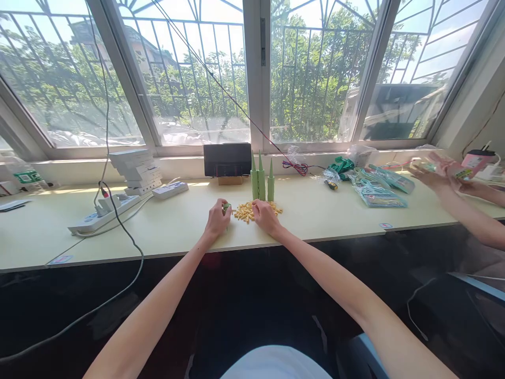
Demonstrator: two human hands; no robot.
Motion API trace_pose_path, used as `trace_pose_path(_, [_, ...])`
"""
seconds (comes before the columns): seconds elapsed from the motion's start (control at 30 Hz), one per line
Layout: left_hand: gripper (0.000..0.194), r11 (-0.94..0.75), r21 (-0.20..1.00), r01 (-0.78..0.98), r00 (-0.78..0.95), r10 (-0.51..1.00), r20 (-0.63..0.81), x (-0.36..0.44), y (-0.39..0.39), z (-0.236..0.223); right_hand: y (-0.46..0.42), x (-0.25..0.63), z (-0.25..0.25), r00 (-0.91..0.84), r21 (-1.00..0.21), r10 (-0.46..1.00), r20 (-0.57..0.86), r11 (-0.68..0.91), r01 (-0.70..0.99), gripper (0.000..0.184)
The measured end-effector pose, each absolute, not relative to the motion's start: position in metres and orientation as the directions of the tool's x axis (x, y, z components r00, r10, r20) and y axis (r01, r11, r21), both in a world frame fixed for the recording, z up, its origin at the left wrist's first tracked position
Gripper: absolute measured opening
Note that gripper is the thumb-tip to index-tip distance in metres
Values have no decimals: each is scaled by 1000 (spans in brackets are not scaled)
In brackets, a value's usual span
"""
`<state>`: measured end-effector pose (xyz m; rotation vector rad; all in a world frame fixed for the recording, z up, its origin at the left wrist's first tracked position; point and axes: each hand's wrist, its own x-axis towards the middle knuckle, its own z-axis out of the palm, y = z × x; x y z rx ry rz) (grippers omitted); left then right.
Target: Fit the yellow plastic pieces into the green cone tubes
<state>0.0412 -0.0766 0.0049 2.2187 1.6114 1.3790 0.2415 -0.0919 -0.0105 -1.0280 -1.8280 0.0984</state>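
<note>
My left hand [217,218] is closed around a small green piece [226,207], whose shape is mostly hidden by the fingers. It rests just left of a pile of small yellow stick-like pieces [245,211] on the table. Over the right part of that pile, my right hand [266,217] has its fingers bent together and pointing down; whatever they pinch is too small to make out. Several tall green pointed tubes [271,185] stand upright right behind the pile.
A dark tablet [227,160] on a stand is behind the pile. To the left are a power strip [103,213], stacked white boxes [136,171] and a hanging cable [106,121]. Rightward lie clear packets [381,190] and a green bag [341,165]; another person's hands [437,171] work there.
</note>
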Motion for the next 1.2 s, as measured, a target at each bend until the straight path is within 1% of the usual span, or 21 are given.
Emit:
trace_pose_path(0.13, [19, -484, 534, 694, 102, 800, 592, 42, -78, 6, -93, 242, -9, -146, -478, 670, 728, 648, 592, 20])
trace_pose_path(0.3, [20, -488, 542, 684, 104, 801, 590, 41, -78, 6, -93, 242, -8, -147, -477, 649, 746, 675, 563, 19])
trace_pose_path(0.47, [21, -498, 557, 665, 111, 803, 586, 42, -78, 6, -93, 243, -9, -138, -470, 593, 793, 740, 482, 18])
trace_pose_path(0.67, [22, -514, 570, 641, 111, 797, 594, 43, -81, 7, -95, 243, -8, -116, -424, 520, 846, 790, 443, 17])
trace_pose_path(0.83, [22, -510, 593, 623, 97, 802, 589, 44, -83, 9, -95, 243, -8, -118, -441, 540, 833, 778, 448, 16])
trace_pose_path(1.0, [26, -489, 664, 565, 63, 828, 556, 43, -83, 9, -93, 242, -10, -127, -437, 549, 826, 767, 471, 17])
trace_pose_path(1.2, [37, -451, 797, 401, 73, 883, 463, 40, -85, 13, -90, 241, -12, -212, -413, 615, 759, 707, 574, 12])
